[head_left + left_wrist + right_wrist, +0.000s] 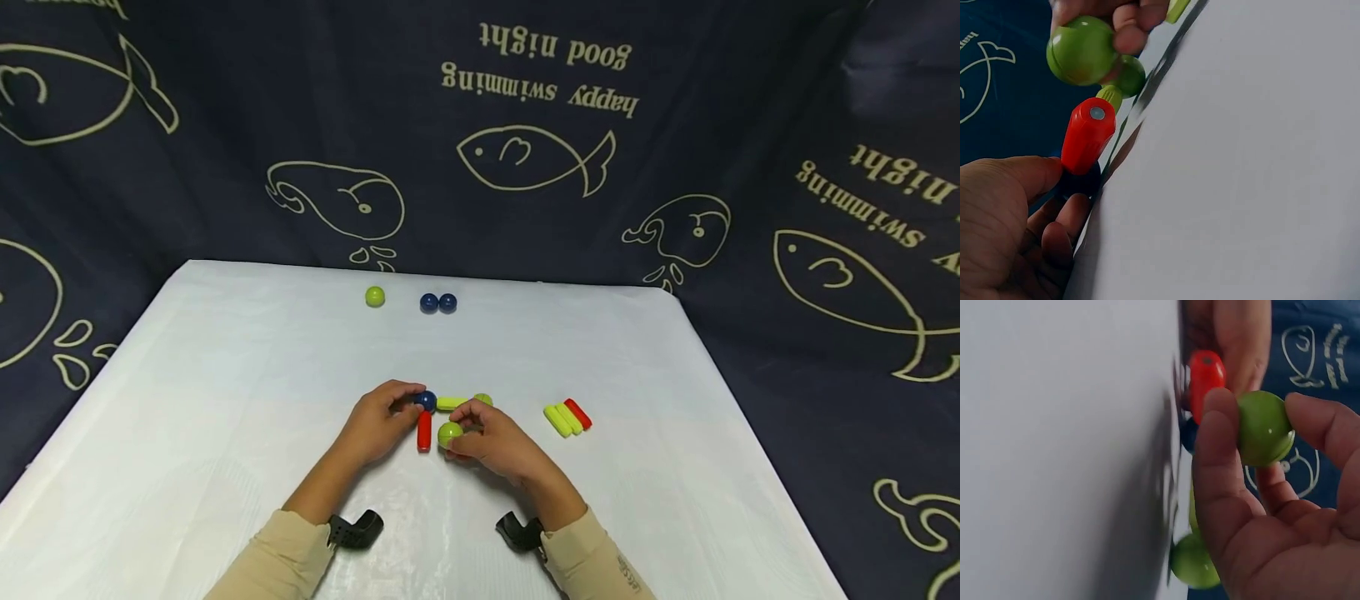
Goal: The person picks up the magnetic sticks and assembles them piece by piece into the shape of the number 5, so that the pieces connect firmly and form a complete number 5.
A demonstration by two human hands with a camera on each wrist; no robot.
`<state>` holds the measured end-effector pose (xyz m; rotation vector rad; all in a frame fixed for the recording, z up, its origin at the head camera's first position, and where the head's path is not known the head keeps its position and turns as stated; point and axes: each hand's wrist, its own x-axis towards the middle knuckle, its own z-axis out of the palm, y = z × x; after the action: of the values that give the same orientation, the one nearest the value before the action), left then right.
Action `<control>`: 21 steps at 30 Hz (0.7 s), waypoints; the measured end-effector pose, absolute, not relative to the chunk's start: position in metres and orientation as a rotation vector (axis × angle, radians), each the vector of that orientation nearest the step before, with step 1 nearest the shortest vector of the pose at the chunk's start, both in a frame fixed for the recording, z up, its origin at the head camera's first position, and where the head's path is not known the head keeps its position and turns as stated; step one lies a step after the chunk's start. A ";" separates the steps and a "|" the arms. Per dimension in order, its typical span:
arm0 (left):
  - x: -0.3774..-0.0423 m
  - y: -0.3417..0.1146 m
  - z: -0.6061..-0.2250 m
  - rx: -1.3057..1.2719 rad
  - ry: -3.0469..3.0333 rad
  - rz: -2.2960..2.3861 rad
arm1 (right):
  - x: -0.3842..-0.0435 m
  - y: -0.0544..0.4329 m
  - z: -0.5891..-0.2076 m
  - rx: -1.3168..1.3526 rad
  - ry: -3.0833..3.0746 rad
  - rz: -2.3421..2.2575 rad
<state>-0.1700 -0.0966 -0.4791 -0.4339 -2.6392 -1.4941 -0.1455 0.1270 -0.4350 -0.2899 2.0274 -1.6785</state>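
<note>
My left hand [373, 427] grips a dark blue ball [427, 401] between thumb and fingers. From that ball a red stick [424, 433] points toward me, its end showing a round metal disc [1097, 113] in the left wrist view. A yellow-green stick [451, 403] runs from the blue ball to the right, with a green ball [483, 399] at its far end, partly covered by my right hand [495, 442]. Between thumb and fingertips that hand pinches another green ball [1265, 428], held just to the right of the red stick's free end.
Right of my hands, two yellow-green sticks [558, 420] and a red stick [577, 413] lie side by side on the white table [225, 375]. Toward the back edge sit a green ball [375, 297] and two touching blue balls [438, 303]. A dark printed cloth [420, 108] hangs behind.
</note>
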 end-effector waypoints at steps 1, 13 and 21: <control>-0.170 -0.097 -0.479 -0.437 -2.635 -1.495 | -0.144 0.125 -0.436 -0.300 2.025 -1.664; -0.170 -0.096 -0.479 -0.437 -2.620 -1.494 | -0.135 0.115 -0.445 -0.501 2.165 -1.461; -0.170 -0.097 -0.478 -0.440 -2.617 -1.505 | -0.133 0.112 -0.443 -0.513 2.281 -1.373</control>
<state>-0.1704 -0.0971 -0.4784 -0.4395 -2.6174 -1.5052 -0.1332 0.1123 -0.4428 -0.5130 2.2811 -1.3725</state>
